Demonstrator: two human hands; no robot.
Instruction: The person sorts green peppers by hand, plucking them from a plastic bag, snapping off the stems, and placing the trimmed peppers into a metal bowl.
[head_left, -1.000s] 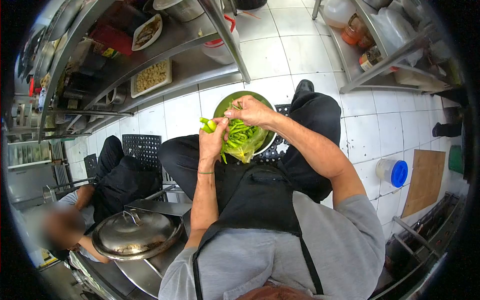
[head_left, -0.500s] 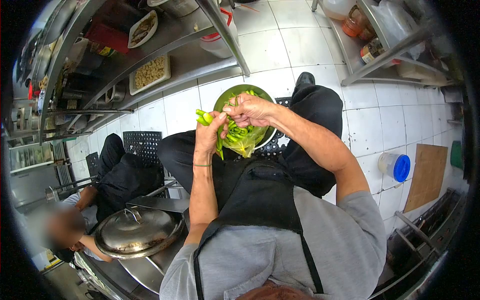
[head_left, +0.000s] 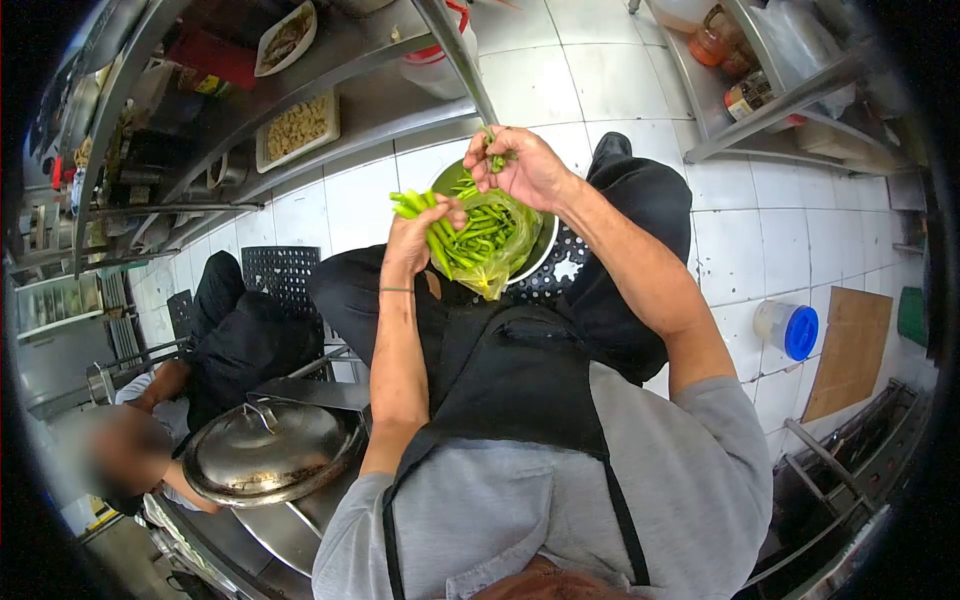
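Head view: my left hand (head_left: 418, 235) is closed around a bunch of green chillies (head_left: 412, 203). My right hand (head_left: 520, 165) pinches a small green piece (head_left: 495, 160) above the metal bowl (head_left: 545, 245). Judging by the many pods in the plastic bag (head_left: 490, 240), I have much left to work through.

We find no legible text, brand, number or sign in this view. The jars (head_left: 745, 95) on the shelf at upper right carry labels, but their print is too small and blurred for us to read. The red packet (head_left: 215, 65) on the upper-left shelf shows a yellow patch with no letters we can make out; the blue-lidded tub (head_left: 787, 330) at right is unmarked
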